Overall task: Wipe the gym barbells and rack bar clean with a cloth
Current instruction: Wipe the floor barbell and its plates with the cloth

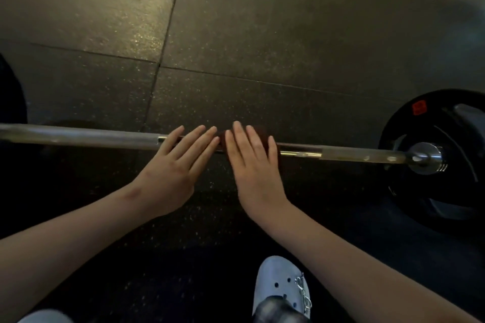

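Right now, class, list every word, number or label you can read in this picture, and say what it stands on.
Nothing here can be read.
Red label on the weight plate: marks too blurred to read.
Barbell shaft and shoe: no writing visible.

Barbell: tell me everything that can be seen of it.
The barbell is a long grey metal bar, level above the dark floor. A black plate with a red label sits on its right end; a second plate shows at the left edge. The left hand and right hand lie flat on its middle, over a dark reddish cloth.
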